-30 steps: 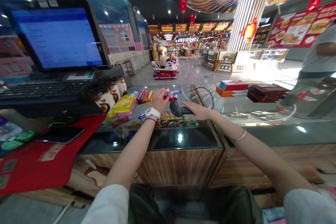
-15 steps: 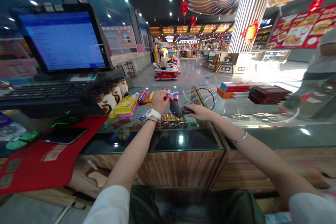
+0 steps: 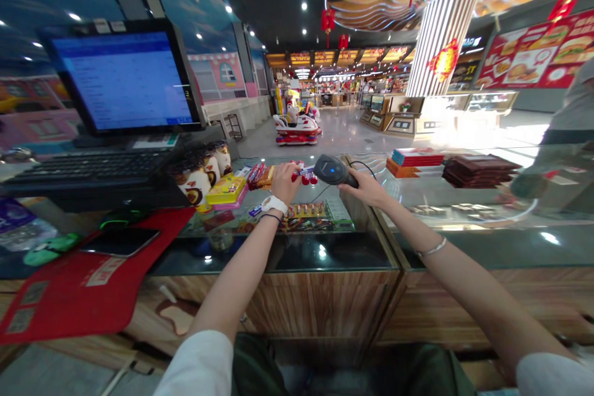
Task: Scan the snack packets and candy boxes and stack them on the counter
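My left hand (image 3: 284, 182), with a white watch on the wrist, is closed round a small red and purple snack packet (image 3: 306, 172) held above the glass counter (image 3: 325, 247). My right hand (image 3: 364, 188) grips a black barcode scanner (image 3: 332, 171) by its handle. The scanner is lifted off the glass, and its head sits right beside the packet. A black cable (image 3: 366, 167) runs from the scanner across the counter.
A till screen (image 3: 123, 80) and keyboard (image 3: 88, 167) stand at the left, with cups (image 3: 197, 179), a yellow box (image 3: 226, 189) and snack bars (image 3: 260, 174) beside them. A phone (image 3: 121, 241) lies on a red mat. Flat boxes (image 3: 413, 161) are stacked at the right. Another person (image 3: 563, 136) stands beyond the counter.
My right hand closed on the scanner lying on the glass and raised it up to the packet. My left hand has kept the packet in about the same place.
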Tool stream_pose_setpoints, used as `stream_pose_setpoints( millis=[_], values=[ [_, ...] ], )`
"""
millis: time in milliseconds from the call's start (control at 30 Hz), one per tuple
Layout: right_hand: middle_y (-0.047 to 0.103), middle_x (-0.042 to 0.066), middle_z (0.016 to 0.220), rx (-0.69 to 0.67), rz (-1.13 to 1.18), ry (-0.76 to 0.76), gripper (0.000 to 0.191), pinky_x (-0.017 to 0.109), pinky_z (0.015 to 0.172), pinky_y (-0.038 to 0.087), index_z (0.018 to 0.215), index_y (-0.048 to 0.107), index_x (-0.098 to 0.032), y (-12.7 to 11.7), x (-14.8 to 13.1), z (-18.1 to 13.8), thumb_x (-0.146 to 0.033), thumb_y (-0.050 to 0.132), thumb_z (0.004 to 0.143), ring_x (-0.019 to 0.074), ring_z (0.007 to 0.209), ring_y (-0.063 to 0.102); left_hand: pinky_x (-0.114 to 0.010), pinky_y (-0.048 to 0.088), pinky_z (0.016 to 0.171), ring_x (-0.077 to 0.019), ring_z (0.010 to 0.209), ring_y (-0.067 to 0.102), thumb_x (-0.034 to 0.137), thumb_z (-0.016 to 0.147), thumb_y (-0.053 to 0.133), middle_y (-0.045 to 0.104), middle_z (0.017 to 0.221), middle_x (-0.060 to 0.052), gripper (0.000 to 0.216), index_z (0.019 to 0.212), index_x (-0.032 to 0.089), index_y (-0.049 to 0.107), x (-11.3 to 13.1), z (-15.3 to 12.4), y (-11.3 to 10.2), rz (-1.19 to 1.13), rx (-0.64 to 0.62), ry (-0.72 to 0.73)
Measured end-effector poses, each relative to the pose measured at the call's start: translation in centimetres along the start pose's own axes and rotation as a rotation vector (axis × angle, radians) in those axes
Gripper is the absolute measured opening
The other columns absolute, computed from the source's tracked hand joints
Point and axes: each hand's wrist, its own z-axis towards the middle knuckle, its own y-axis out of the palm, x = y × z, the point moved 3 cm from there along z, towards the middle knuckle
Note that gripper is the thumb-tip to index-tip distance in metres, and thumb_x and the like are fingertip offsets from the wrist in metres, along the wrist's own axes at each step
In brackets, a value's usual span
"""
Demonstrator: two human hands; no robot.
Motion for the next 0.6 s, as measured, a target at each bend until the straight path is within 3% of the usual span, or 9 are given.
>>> stream_pose_setpoints(
  millis=[233,600],
  values=[
    [0.075,0.009,0.090,-0.086,-0.034,0.017,0.043,0.033,0.073,0.049,0.113,0.066,-0.017,0.45,-0.34,-0.20,-0.053,0.056,0.091,0.0283,0.084,0.070,-0.043,0.047,0.095,-0.0262,0.103,0.061,0.007,0.080,0.061,0.068,0.100,-0.006,0.017,0.088,0.023,0.062,0.04,-0.14,-0.32,0.011,-0.017,-0.023],
    [0.074,0.009,0.089,-0.110,-0.056,0.012,0.043,0.031,0.072,0.047,0.111,0.066,-0.017,0.84,-0.28,-0.22,-0.053,0.053,0.093,0.0269,0.084,0.069,-0.039,0.046,0.095,-0.0249,0.104,0.061,0.006,0.082,0.061,0.068,0.101,-0.007,0.016,0.088,0.021,0.063,0.10,-0.13,-0.09,0.048,-0.038,-0.050]
  ],
)
